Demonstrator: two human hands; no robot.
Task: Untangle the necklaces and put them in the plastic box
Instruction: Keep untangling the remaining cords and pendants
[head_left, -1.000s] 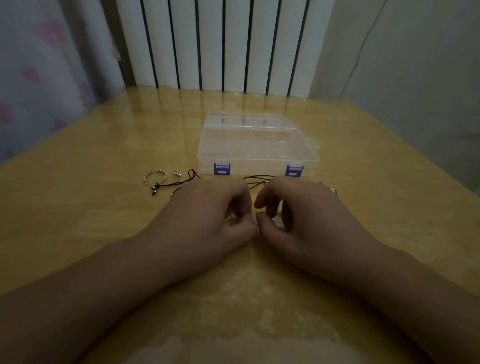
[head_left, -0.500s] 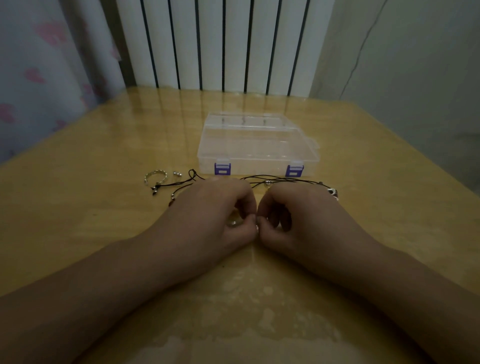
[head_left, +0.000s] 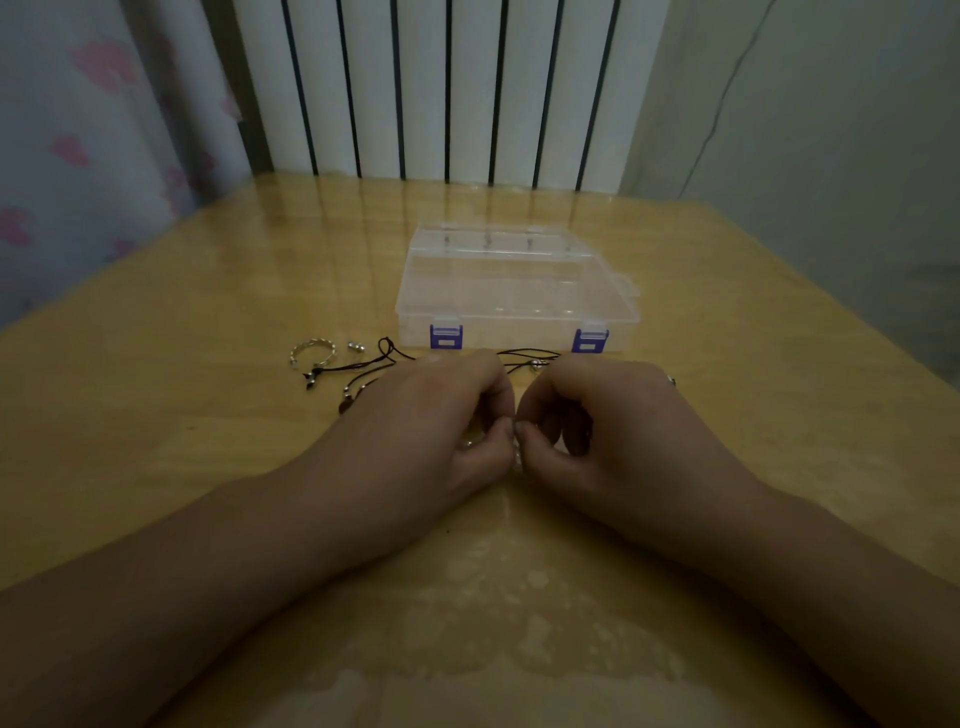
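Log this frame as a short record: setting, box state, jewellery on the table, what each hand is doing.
setting: wooden table, radiator behind
plastic box: lid closed, both purple latches down, nothing seen inside
black cord necklaces: tangled on the table in front of the box, partly hidden by the hands
silver ring: lying left of the cords
left hand: fingers curled, pinching something small at the centre
right hand: pinching at the same spot

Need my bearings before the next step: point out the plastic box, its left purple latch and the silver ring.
plastic box (head_left: 514, 280), head view, on its clear lid.
left purple latch (head_left: 445, 336), head view, latch face.
silver ring (head_left: 313, 351), head view, on its band.
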